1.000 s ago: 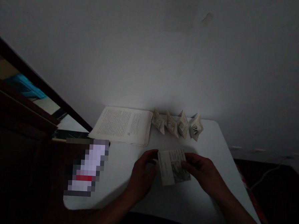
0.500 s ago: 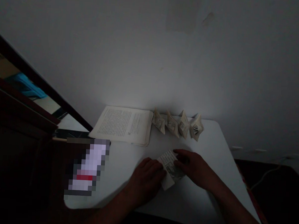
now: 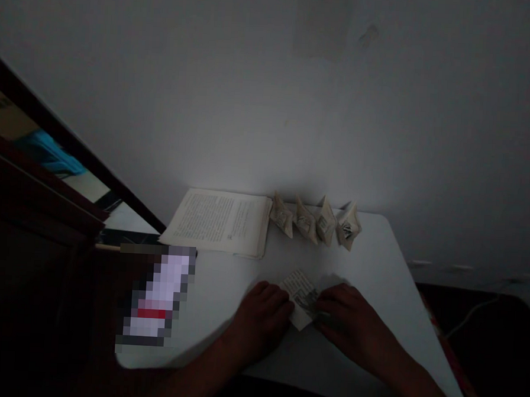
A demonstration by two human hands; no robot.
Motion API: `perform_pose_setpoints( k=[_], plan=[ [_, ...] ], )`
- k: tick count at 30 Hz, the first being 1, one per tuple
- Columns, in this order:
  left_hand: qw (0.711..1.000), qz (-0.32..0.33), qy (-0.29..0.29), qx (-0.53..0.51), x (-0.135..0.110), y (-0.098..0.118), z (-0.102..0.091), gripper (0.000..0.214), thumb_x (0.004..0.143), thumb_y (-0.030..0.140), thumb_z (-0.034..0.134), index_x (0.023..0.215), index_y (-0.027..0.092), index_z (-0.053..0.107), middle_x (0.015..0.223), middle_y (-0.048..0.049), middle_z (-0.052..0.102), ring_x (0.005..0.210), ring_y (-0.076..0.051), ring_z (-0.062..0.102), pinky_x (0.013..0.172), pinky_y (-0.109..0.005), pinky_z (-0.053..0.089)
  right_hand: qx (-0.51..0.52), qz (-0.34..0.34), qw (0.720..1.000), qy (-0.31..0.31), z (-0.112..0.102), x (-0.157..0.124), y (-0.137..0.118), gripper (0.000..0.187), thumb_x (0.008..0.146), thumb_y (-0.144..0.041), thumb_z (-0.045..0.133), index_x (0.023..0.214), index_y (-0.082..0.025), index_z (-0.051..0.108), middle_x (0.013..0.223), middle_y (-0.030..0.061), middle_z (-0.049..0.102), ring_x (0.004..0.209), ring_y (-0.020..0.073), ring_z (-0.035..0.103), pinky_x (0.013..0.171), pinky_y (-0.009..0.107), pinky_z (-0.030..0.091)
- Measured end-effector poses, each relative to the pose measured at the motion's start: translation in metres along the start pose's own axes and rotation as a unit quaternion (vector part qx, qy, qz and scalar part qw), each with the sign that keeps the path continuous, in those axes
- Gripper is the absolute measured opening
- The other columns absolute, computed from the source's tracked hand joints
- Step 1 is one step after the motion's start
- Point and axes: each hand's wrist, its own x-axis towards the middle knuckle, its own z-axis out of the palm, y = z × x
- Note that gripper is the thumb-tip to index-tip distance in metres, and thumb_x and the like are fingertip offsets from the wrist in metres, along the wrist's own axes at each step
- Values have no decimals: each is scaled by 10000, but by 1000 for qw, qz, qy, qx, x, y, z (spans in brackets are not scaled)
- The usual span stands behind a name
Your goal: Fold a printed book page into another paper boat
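A folded sheet of printed paper (image 3: pixel 301 292) lies flat on the white table (image 3: pixel 372 269) in front of me. My left hand (image 3: pixel 261 320) presses on the paper's left side with its fingers bent down onto it. On the paper's right side my right hand (image 3: pixel 351 324) presses too, its fingers closed over the edge. Much of the sheet is hidden under both hands.
Several folded paper figures (image 3: pixel 317 222) stand in a row at the table's far edge beside an open book (image 3: pixel 219 220). A pixelated patch (image 3: pixel 155 296) covers the near left of the table. Dark furniture (image 3: pixel 33 222) stands left, a wall behind.
The paper, held up between both hands a second ago, has come down flat on the table. Both hands now press on it, and my right hand has slid nearer along it.
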Motion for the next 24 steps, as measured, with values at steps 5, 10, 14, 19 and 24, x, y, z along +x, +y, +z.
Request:
perform_pose_setpoints(
  k=[5, 10, 14, 19, 24],
  plan=[
    [1000, -20, 2, -21, -2, -2, 0, 131, 815, 148, 489, 893, 163, 593, 794, -52, 582, 788, -187, 535, 713, -341, 429, -33, -25, 999, 5, 6, 2, 4, 183, 822, -233, 562, 963, -258, 677, 915, 66, 641, 860, 207, 574, 757, 365, 449],
    [997, -52, 15, -52, -4, -7, -4, 172, 792, 116, 491, 924, 156, 594, 824, -66, 606, 796, -198, 543, 718, -358, 440, -41, -32, 999, -6, 6, 4, 6, 172, 852, -256, 534, 933, -247, 686, 892, 63, 643, 845, 208, 559, 758, 374, 429],
    [995, -73, 18, -62, -6, -11, -7, 166, 803, 135, 490, 933, 149, 593, 826, -69, 609, 795, -197, 536, 720, -366, 443, -32, -18, 999, -10, 6, 5, 6, 176, 869, -260, 512, 912, -233, 681, 888, 59, 640, 844, 202, 551, 773, 370, 423],
    [994, -91, 14, -64, -8, -12, -9, 167, 804, 133, 497, 942, 155, 590, 839, -65, 611, 810, -201, 535, 729, -367, 440, -12, 0, 1000, -10, 5, 6, 4, 176, 877, -251, 495, 912, -219, 665, 872, 58, 636, 840, 199, 547, 777, 365, 419],
    [992, -106, 15, -63, -7, -12, -10, 144, 821, 141, 490, 922, 157, 591, 824, -60, 607, 795, -198, 530, 715, -361, 432, 8, 21, 1000, -18, 5, 8, 1, 167, 889, -242, 475, 889, -214, 640, 831, 48, 622, 816, 191, 540, 769, 357, 408]
  ],
)
